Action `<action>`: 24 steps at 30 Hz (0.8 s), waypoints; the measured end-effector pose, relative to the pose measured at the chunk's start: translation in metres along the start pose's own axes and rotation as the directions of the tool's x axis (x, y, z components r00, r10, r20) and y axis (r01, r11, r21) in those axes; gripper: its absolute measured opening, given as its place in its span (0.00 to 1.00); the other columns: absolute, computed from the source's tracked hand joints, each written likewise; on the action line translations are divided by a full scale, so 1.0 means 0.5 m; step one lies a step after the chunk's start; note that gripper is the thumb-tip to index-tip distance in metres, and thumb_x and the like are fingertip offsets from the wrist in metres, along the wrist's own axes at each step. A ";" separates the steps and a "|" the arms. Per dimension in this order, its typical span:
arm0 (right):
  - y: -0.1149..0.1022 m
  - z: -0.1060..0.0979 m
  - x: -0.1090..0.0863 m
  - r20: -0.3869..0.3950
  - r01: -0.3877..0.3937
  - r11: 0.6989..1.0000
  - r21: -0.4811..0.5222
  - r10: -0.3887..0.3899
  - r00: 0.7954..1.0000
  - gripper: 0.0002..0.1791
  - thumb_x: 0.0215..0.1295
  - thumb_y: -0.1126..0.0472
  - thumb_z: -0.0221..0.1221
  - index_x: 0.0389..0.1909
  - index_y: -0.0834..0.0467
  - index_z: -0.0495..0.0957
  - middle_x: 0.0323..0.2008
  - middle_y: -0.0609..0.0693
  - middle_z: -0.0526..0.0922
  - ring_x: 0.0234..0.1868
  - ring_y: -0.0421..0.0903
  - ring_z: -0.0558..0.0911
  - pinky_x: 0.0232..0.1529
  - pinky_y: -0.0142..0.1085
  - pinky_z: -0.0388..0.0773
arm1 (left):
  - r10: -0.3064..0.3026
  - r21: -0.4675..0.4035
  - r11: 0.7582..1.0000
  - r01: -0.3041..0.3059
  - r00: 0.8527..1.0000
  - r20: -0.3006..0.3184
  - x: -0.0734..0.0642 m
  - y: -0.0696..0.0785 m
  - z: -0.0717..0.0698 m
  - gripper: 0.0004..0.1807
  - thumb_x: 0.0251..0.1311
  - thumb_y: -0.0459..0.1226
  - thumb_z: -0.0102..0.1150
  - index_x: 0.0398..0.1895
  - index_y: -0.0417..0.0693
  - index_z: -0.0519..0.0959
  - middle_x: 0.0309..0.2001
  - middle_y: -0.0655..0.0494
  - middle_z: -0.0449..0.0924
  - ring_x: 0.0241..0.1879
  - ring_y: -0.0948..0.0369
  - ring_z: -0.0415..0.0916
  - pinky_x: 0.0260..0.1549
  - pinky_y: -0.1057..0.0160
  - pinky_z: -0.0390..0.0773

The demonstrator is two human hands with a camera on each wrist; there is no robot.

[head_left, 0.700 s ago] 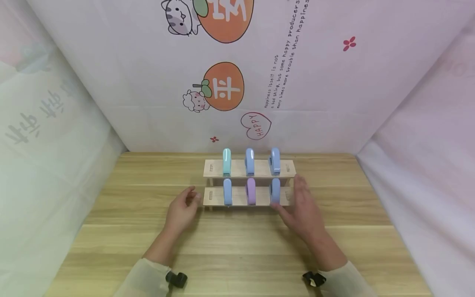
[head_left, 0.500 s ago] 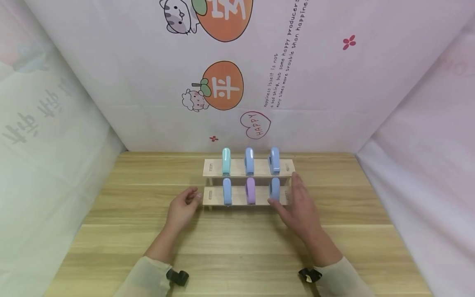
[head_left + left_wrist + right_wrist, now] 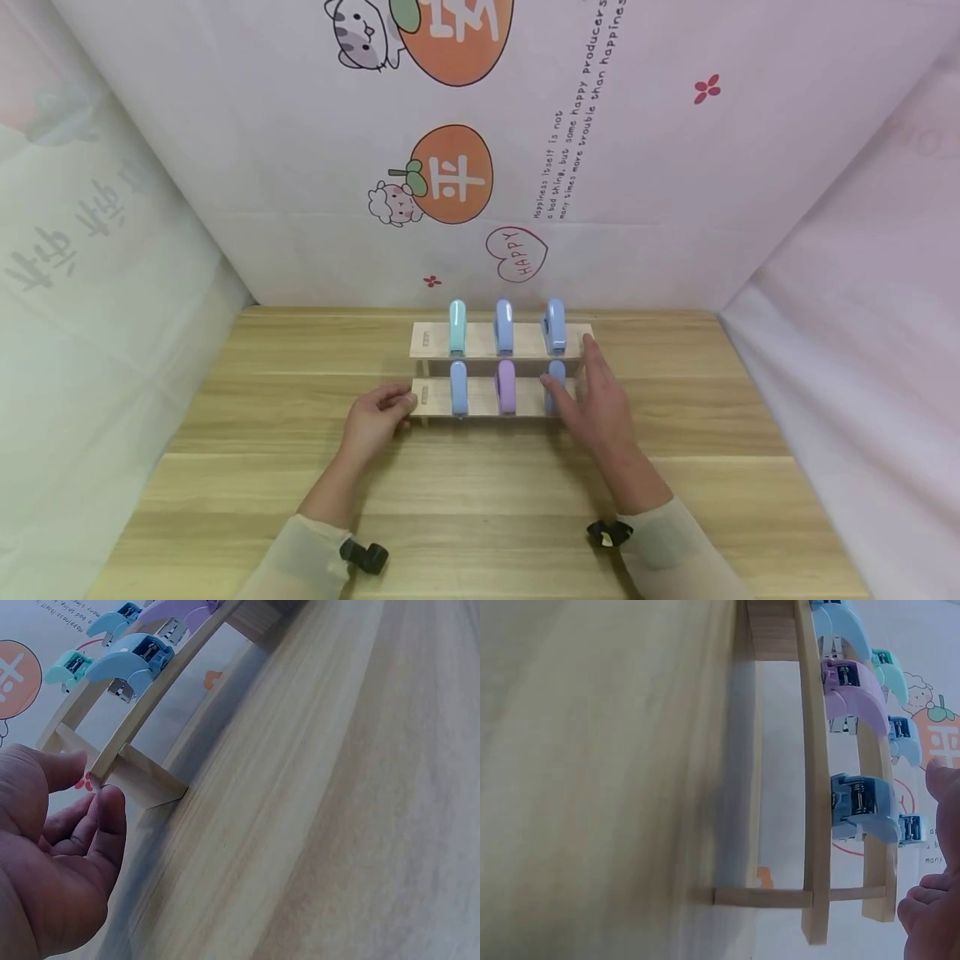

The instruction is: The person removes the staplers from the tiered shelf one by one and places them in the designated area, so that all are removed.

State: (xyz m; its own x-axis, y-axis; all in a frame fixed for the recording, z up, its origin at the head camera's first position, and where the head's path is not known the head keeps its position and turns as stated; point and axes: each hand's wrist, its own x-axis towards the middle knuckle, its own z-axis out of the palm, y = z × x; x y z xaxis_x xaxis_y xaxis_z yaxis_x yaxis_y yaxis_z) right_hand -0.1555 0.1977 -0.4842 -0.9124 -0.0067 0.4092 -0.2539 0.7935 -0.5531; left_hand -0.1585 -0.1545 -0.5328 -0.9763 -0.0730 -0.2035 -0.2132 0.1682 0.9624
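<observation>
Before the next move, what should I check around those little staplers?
1. Back shelf holding one teal stapler and two blue staplers: ok.
2. Front shelf holding a purple stapler between two blue ones: ok.
3. Left hand at the front shelf's left end: ok, pinching it.
4. Right thumb not touching the front right blue stapler: ok.
5. Right hand clear of the back shelf: cannot tell; fingertips overlap its right end.

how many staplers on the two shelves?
6. Back shelf, left to right: mint stapler, middle blue stapler, right blue stapler. Front shelf: left blue stapler, purple stapler, blue one partly behind the right hand in the head view.
</observation>
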 end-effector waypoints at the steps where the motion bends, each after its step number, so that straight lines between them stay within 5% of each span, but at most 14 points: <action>1: -0.002 0.002 0.004 -0.010 0.003 1.000 0.006 -0.003 1.000 0.52 0.69 0.39 0.65 0.82 0.60 0.52 0.76 0.66 0.63 0.74 0.65 0.67 0.72 0.60 0.69 | -0.005 -0.013 1.000 0.005 1.000 0.002 0.000 0.001 0.001 0.22 0.66 0.41 0.71 0.59 0.39 0.82 0.48 0.46 0.87 0.38 0.54 0.85 0.38 0.62 0.89; 9: -0.022 0.010 0.033 -0.024 -0.047 0.999 0.023 0.048 0.999 0.50 0.69 0.41 0.67 0.81 0.60 0.55 0.72 0.67 0.70 0.71 0.64 0.71 0.70 0.59 0.72 | -0.016 -0.070 0.997 0.017 1.000 0.004 -0.002 0.002 0.005 0.22 0.63 0.36 0.73 0.58 0.38 0.82 0.47 0.45 0.86 0.40 0.55 0.84 0.37 0.63 0.89; 24: -0.036 0.028 0.088 -0.080 -0.027 0.997 0.068 0.033 0.996 0.46 0.68 0.45 0.69 0.78 0.63 0.61 0.62 0.68 0.79 0.58 0.64 0.82 0.59 0.58 0.82 | 0.008 -0.104 0.995 -0.010 1.000 -0.019 -0.001 -0.004 0.011 0.22 0.63 0.34 0.72 0.58 0.34 0.81 0.48 0.42 0.85 0.39 0.57 0.84 0.37 0.63 0.90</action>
State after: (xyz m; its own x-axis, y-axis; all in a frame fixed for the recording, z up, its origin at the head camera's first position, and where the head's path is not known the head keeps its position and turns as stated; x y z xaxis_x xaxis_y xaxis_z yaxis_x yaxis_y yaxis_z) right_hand -0.1953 0.1745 -0.4662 -0.8918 0.0678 0.4474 -0.2503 0.7499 -0.6124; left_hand -0.1580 -0.1494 -0.5359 -0.9771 -0.0907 -0.1927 -0.1989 0.0656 0.9778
